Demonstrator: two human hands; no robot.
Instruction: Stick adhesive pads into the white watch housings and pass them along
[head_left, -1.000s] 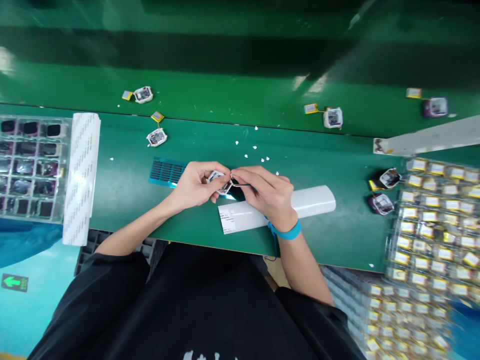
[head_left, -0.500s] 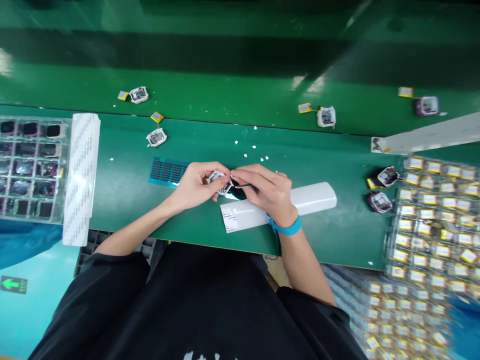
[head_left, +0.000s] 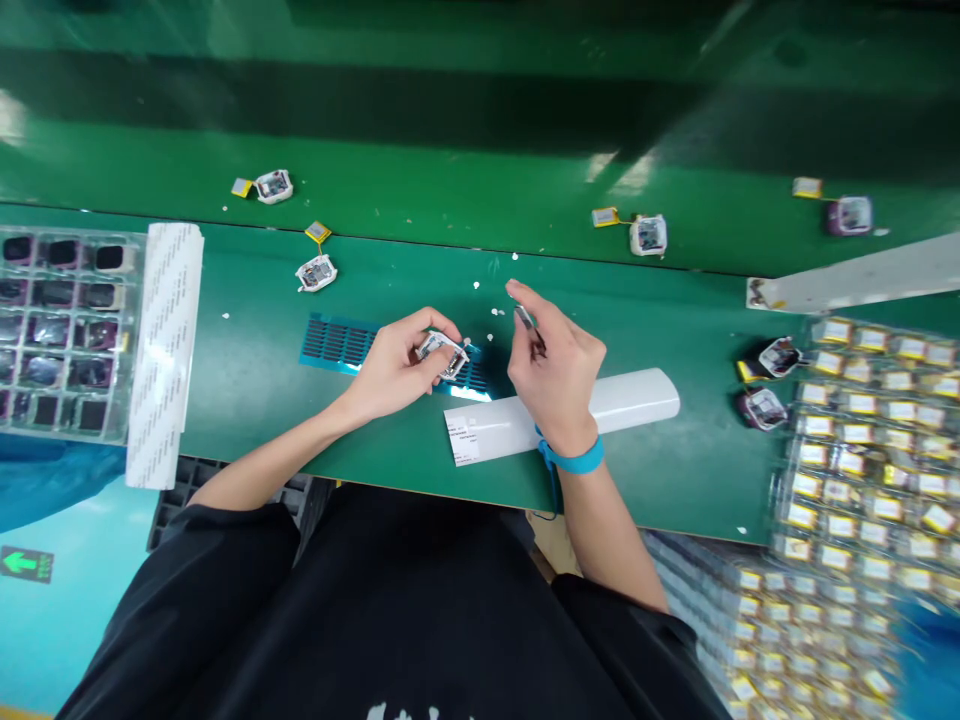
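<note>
Over blue sheet (head_left: 337, 345), small white-framed module (head_left: 442, 355)

This is an electronics assembly line: a green worktop (head_left: 300, 420) beside a green conveyor belt (head_left: 450, 200) carrying small open devices (head_left: 649, 234), with trays of screens (head_left: 64, 330), stacked trays of small batteries (head_left: 870, 440) and a blue wrist strap (head_left: 574, 461).
</note>
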